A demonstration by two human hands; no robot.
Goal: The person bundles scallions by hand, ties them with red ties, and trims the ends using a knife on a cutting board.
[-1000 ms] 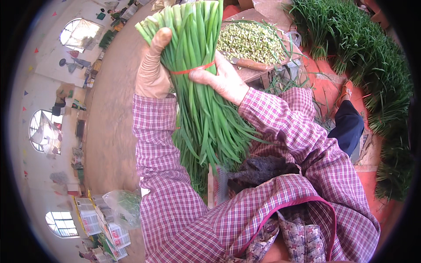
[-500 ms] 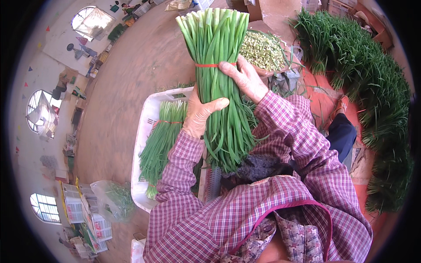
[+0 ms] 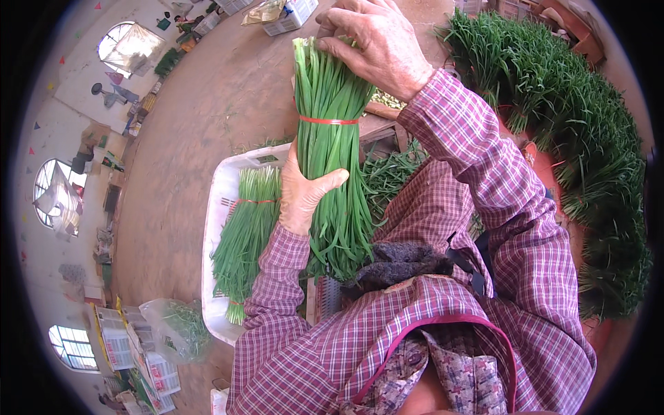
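Observation:
A thick bundle of garlic chives (image 3: 335, 166), tied with a red band (image 3: 328, 121), stands upright before me with its cut ends up and leaves hanging down. My left hand (image 3: 304, 190), in a tan glove, is wrapped round it below the band, thumb across the front. At the top, my bare right hand (image 3: 377, 45) is bent over the cut ends, thumb and fingers closed on them; its fingertips are partly hidden. Left of the bundle, a white plastic crate (image 3: 211, 228) holds tied chives (image 3: 245, 235).
A long heap of loose chives (image 3: 553, 138) lies along the right side. Pale trimmings (image 3: 387, 99) show behind my right wrist. Loose leaves (image 3: 394, 176) lie right of the bundle. A clear plastic bag of greens (image 3: 181, 328) sits at lower left, a white basket (image 3: 294, 17) at the back.
My right hand has left the band and moved up over the cut ends. The bundle has shifted slightly left and down, still in my left hand.

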